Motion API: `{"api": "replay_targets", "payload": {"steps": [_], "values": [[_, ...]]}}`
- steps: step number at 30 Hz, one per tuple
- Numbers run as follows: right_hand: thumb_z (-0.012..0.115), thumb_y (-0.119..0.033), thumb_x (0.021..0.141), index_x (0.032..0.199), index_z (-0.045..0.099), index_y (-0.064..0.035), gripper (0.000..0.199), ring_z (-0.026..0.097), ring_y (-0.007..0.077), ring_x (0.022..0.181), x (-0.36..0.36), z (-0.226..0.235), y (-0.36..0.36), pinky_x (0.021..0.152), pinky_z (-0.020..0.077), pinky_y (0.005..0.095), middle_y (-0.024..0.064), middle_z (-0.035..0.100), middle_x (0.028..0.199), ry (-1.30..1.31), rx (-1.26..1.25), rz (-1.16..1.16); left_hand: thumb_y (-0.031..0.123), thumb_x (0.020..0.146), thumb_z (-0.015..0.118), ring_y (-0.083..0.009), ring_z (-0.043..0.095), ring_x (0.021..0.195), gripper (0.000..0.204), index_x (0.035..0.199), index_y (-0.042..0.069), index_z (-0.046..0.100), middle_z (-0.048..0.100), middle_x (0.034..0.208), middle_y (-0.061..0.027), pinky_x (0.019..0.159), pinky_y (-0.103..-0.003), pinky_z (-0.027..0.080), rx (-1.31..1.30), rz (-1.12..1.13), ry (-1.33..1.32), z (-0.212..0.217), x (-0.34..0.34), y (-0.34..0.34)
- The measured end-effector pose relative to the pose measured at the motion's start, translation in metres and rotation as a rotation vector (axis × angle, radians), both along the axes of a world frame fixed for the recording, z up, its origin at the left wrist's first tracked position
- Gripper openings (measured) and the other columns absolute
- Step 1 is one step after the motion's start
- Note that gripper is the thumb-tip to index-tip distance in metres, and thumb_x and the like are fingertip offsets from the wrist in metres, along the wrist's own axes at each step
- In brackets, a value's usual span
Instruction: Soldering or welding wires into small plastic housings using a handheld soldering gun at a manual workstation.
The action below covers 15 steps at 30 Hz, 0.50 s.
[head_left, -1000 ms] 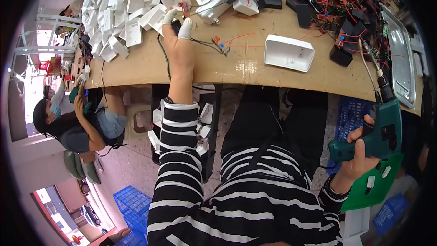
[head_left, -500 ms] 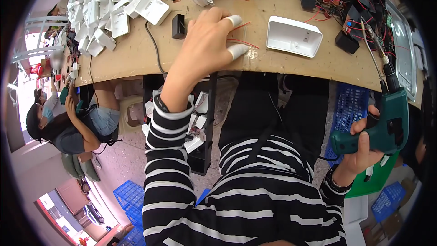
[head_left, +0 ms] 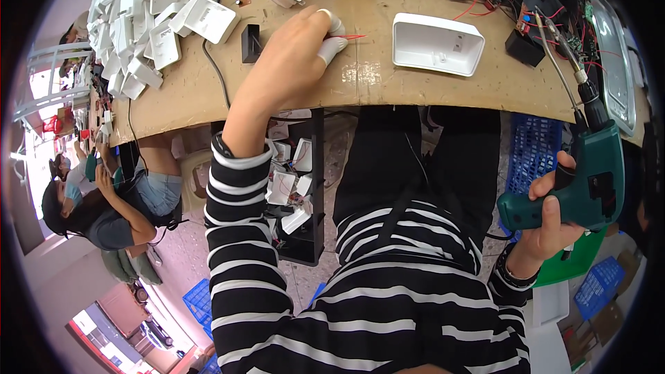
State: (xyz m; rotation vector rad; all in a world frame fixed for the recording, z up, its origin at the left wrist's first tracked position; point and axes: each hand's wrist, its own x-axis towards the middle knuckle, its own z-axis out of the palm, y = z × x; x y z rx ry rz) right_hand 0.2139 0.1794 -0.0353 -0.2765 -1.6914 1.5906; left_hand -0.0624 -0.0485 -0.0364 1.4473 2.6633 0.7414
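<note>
My left hand (head_left: 294, 62) rests on the wooden bench (head_left: 374, 76) near its front edge, white finger cots on two fingertips. Its fingers pinch a small part with red wires (head_left: 350, 37); the part itself is hidden under the fingers. An open white plastic housing (head_left: 436, 43) lies just right of that hand. My right hand (head_left: 551, 218) hangs low at my right side, off the bench, wrapped around the grip of a green electric screwdriver (head_left: 589, 176) whose bit points up toward the bench.
Several white housings (head_left: 149, 24) are heaped at the bench's left. A small black block (head_left: 251, 43) with a cable sits near my left hand. Black boxes and red-wired circuit boards (head_left: 519, 0) crowd the far right. Another person (head_left: 104, 201) sits at the left. Blue crates (head_left: 530, 152) stand below.
My left hand has drawn back from the pile of housings to the bench's near edge, bringing red wires with it. The screwdriver hand has stayed low on the right.
</note>
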Motion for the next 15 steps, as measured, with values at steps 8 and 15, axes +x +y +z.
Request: {"api": "replay_targets", "payload": {"steps": [8,15], "values": [[0.057,-0.004,0.073,0.125,0.033,0.0073,0.058,0.054,0.0168,0.066,-0.002,0.005,-0.004,0.051,0.0467,0.0234,0.0283,0.049,0.111,-0.034,-0.038,0.039,0.005,0.079,0.06,-0.0224,0.057,0.068,0.017,0.094,0.0,0.06,0.06,0.08,-0.0121,0.061,-0.03,0.044,0.254,0.082,-0.206,0.015,0.033,-0.004],[0.058,-0.007,0.075,0.127,0.031,0.0065,0.06,0.053,0.0159,0.069,-0.004,0.01,-0.009,0.053,0.0456,0.0236,0.0262,0.048,0.114,-0.046,-0.089,0.073,0.003,0.075,0.063,-0.0119,0.051,0.06,0.014,0.089,0.001,0.064,0.057,0.071,-0.0055,0.055,-0.022,0.04,0.4,0.092,-0.415,0.017,0.063,0.024]]}}
